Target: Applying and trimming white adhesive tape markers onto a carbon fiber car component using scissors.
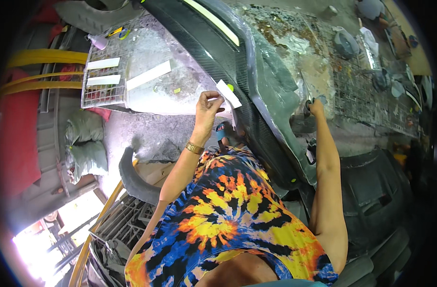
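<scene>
At the left edge of the carbon-weave panel [223, 57], left hand [208, 109] pinches white strip [231, 94]: likely light, bendy, best held by edges. Right hand [317, 107] grips dark-handled tool [308, 104], probably scissors.

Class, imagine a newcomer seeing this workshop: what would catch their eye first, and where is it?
Probably the orange, yellow, blue and black patterned shirt, filling the lower middle. Next, the long black woven-textured panel slants from the top down through the centre, where the left hand has its fingertips at a short white strip.
</scene>
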A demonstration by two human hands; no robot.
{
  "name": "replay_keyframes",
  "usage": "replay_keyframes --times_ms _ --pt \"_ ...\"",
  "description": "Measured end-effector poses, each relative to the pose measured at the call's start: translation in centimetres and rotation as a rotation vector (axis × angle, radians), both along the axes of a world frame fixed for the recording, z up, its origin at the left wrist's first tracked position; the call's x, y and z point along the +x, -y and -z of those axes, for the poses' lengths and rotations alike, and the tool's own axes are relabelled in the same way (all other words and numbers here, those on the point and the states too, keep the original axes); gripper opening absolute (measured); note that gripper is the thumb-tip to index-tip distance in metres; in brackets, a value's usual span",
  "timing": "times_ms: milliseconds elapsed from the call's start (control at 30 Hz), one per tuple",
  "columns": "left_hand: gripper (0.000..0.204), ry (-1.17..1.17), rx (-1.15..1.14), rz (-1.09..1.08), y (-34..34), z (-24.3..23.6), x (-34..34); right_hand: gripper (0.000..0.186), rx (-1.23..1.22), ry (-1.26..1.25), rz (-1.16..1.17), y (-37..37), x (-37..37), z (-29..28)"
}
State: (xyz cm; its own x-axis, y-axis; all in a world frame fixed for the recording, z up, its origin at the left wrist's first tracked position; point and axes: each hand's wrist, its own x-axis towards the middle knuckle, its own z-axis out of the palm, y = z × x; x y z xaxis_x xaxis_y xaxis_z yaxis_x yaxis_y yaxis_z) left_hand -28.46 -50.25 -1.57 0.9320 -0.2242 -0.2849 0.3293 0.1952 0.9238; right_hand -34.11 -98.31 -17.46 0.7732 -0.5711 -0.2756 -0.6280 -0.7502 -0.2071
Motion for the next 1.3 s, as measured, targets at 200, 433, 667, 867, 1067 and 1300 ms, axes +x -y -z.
replay_keyframes --times_ms 200,433,667,867,1067,1300 --pt "0.034 -0.072 -0.174 0.054 0.5 0.0 -0.6 0.045 -0.032 0.17 -0.158 2.1 -2.9 -1.4" --pt "0.029 -0.012 -0.339 -0.029 -0.4 2.2 0.2 0.024 0.646 0.621 -0.529 -22.6 2.9 -26.3" --pt "0.026 -0.054 -0.43 0.033 0.4 1.8 0.4 0.023 0.607 0.55 -0.7 -30.6 3.5 -27.9" --pt "0.024 -0.041 -0.382 0.035 1.4 1.8 0.0 0.022 0.463 0.471 -0.689 -30.9 2.7 -27.7" --pt "0.023 0.014 -0.362 0.051 1.5 1.3 0.1 0.021 0.4 0.447 -0.68 -31.7 2.1 -29.0" --pt "0.024 0.007 -0.339 0.035 1.8 0.7 -0.1 0.027 0.168 0.442 -0.798 -33.0 1.1 -29.3"
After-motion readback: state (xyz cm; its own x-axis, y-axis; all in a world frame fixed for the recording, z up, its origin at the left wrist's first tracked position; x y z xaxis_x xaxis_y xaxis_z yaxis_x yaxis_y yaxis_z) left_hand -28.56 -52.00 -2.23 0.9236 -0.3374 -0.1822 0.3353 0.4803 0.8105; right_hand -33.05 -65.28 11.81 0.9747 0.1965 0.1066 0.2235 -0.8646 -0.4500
